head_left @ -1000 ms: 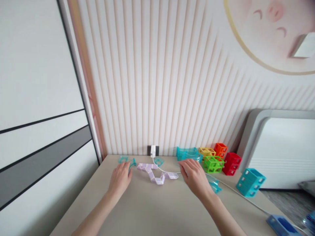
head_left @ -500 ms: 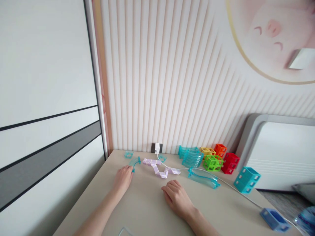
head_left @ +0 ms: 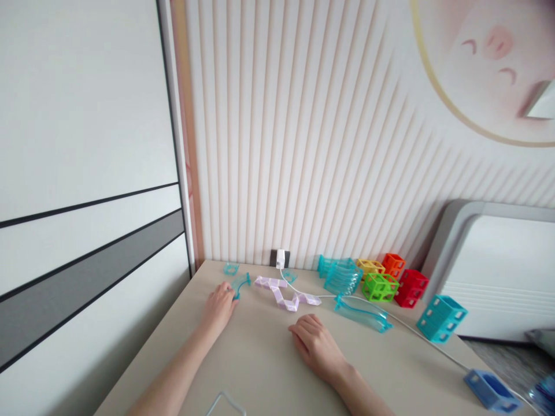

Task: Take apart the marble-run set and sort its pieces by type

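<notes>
Right hand (head_left: 318,346) now flat on tabletop (head_left: 260,375), mid-surface, fingers loose, holding nothing; I note it has drawn back from long teal track piece (head_left: 362,313), left lying free toward far right. Left hand (head_left: 220,305) stays open, fingertips touching small curved teal piece (head_left: 240,284) near far left corner.

Both forearms are bare right up to where they leave view, with no sleeve or cuff showing; the left hand (head_left: 222,303) and the right hand (head_left: 315,345) are bare too, gloveless; whether any ring sits on the fingers is too small to tell.
</notes>
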A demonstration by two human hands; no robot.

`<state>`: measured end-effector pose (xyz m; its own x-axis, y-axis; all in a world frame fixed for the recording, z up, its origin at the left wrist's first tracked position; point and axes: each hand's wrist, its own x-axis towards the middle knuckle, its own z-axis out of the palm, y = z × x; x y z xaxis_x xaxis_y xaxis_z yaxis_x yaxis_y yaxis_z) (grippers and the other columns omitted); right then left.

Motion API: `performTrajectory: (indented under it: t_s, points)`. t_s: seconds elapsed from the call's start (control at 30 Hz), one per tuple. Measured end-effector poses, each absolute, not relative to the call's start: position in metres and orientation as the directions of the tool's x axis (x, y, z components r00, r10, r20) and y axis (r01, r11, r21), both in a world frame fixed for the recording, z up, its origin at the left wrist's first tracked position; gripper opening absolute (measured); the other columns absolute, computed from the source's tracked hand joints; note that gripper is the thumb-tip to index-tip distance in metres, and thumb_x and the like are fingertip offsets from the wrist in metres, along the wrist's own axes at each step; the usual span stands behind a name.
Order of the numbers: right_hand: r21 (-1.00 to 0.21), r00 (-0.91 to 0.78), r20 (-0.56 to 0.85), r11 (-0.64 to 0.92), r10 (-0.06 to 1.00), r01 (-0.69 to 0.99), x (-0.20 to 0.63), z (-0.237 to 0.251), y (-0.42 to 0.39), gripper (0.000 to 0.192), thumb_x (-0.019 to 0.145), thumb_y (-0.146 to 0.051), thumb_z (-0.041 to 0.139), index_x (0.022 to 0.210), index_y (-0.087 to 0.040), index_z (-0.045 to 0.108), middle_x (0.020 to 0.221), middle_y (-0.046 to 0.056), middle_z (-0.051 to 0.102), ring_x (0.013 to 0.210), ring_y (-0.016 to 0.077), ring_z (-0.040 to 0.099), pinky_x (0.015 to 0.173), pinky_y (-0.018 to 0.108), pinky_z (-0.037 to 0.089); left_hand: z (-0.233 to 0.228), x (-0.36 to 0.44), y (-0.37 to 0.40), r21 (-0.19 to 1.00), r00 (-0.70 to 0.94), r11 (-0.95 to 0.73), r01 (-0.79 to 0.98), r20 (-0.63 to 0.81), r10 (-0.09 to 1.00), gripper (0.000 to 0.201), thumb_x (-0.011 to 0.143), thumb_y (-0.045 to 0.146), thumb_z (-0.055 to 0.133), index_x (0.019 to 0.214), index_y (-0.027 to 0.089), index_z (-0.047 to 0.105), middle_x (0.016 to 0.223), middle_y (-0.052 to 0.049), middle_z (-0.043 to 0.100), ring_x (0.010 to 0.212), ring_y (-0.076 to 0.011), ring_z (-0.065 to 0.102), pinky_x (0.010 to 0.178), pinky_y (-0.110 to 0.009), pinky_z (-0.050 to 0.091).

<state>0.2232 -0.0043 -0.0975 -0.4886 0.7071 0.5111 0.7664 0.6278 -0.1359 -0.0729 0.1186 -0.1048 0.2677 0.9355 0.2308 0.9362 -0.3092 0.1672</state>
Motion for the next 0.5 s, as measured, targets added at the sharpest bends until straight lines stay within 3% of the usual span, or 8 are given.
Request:
performTrajectory:
  t_s: [0.23,0.4,0.5]
  points:
    - [-0.132,-0.495,0.511,0.633,0.703,0.763,0.223,-0.1,-0.004,0.021,0.098,-0.009,0.047,0.101,-0.02,0.065,0.084,0.006,0.069,0.082,0.0221,0.064,0.08,0.035,0.049,-0.093,-0.078,0.117,0.312,0.182,-0.316,0.896,0.392,0.902,0.028,0.097,0.016,0.041,0.094,0.016,0.068,0.103,-0.015,0.069,0.104,-0.0327,0.063,0.091,-0.045,0.046]
    - [-0.13,-0.496,0.512,0.634,0.702,0.763,0.223,-0.1,-0.003,0.021,0.099,-0.01,0.047,0.1,-0.02,0.065,0.083,0.006,0.069,0.081,0.0219,0.063,0.079,0.035,0.049,-0.08,-0.084,0.118,0.527,0.01,-0.333,0.782,0.524,0.852,0.028,0.098,0.03,0.037,0.09,0.02,0.062,0.096,-0.016,0.067,0.101,-0.0352,0.063,0.094,-0.05,0.046]
    - [-0.138,-0.493,0.515,0.636,0.701,0.759,0.222,-0.1,-0.003,0.021,0.099,-0.01,0.047,0.1,-0.02,0.065,0.083,0.006,0.069,0.081,0.0222,0.064,0.079,0.036,0.05,-0.074,-0.081,0.117,0.679,-0.082,-0.373,0.633,0.537,0.839,0.03,0.098,0.042,0.036,0.093,0.022,0.058,0.092,-0.013,0.068,0.093,-0.0314,0.065,0.088,-0.046,0.05]
